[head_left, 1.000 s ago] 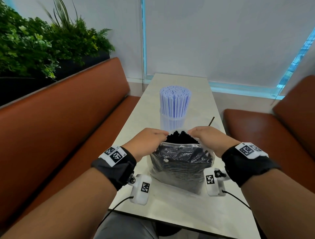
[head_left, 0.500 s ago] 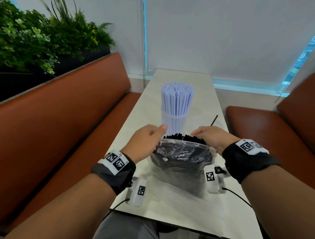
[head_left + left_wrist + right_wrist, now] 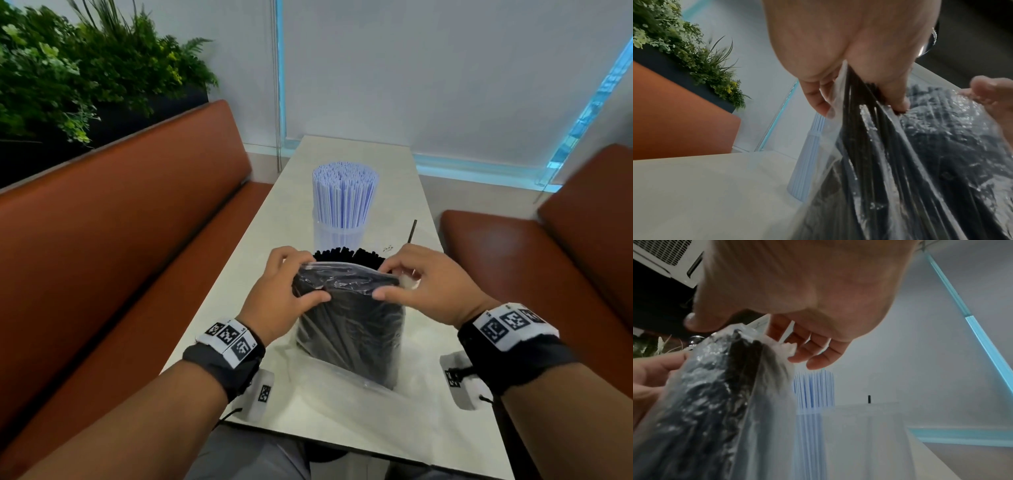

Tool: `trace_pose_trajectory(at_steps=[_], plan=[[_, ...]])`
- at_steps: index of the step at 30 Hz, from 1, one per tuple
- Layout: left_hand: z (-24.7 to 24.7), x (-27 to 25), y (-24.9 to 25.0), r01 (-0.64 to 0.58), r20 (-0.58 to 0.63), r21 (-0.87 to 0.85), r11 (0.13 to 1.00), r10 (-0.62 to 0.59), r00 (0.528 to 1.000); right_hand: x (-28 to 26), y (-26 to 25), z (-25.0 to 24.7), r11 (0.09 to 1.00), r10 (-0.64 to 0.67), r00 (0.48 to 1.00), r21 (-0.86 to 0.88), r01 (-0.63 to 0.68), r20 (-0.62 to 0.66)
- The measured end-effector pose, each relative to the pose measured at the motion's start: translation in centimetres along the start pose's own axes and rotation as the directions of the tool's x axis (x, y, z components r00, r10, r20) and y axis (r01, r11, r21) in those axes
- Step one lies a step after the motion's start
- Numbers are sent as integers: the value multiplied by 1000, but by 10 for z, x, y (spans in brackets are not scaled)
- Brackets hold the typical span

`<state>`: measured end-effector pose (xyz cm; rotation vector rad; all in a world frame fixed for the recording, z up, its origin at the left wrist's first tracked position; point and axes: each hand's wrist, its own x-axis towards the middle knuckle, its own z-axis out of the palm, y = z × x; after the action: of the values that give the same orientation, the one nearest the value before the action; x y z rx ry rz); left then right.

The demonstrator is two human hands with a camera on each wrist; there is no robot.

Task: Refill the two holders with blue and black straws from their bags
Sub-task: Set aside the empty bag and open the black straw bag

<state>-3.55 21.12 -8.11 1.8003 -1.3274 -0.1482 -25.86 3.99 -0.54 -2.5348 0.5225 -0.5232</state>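
Desk (image 3: 346, 428) first: it is long and pale and sits under your arms. The clear bag (image 3: 349, 329) full of black straws (image 3: 346, 255) stands on it, near you. Your left hand (image 3: 284, 301) and right hand (image 3: 424, 287) both pinch the bag's top edge. Behind it stands the holder (image 3: 337, 234) packed with blue straws (image 3: 344, 193).

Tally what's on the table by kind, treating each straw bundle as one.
Holders with blue straws: 1
Bags of black straws: 1, gripped by left hand and right hand
Loose black straws: 1
Total: 3. A second holder behind the bag can't be confirmed.
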Motion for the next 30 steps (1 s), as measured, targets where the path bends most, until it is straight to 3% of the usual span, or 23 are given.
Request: trace_pose_trajectory(at_steps=[3,5,9,13,17,25,28,30], plan=[[5,-1,-1,41,-52,54,998,-38,998,-3,7,-2,999,28,992,-24,-25,125],[3,1,1,11,-18,43,999,-11,1000,-2,13,-1,998,59,989,-26,-56,137],[-10,0,1,-156,139,-40,987,160,977,-2,23,7,988,113,994,-104,-113,-14],[-18,1,-1,-175,99,22,984,172,980,-8,26,18,951,106,977,-269,-154,-184],[-18,-2,4,-177,102,8,984,175,979,-12,27,29,942,77,964,-298,-153,-253],[-13,-10,8,-200,82,-131,971,212,974,-19,34,33,983,89,966,-133,-124,-241],[-9,-8,7,-182,17,-88,979,184,983,-26,37,36,999,47,979,-15,-50,-200],[-7,-7,7,-151,-29,-44,987,150,988,-27,39,36,999,42,984,-24,-47,-171]])
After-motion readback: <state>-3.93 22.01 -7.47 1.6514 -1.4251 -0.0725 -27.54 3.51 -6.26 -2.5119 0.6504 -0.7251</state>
